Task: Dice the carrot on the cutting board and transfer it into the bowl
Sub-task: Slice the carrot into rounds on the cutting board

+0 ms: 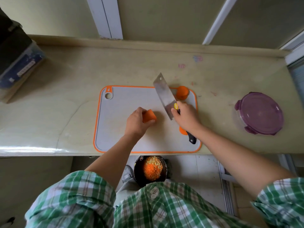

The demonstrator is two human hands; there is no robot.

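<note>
Your left hand (135, 123) grips carrot chunk (148, 116) mid cutting board (125, 102), fingers curled round it. Your right hand (185, 116) clenches cleaver (164, 96) handle, blade raised over board. 2nd carrot pc (182, 92) at far right corner. Bowl (150, 170) w/ diced bits below counter edge.

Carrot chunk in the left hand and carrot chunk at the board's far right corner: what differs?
The left hand grips the near orange carrot chunk; no hand touches the corner orange carrot chunk. The near chunk lies mid-board; the corner chunk sits beside the steel cleaver. Both rest on the grey cutting board.
</note>
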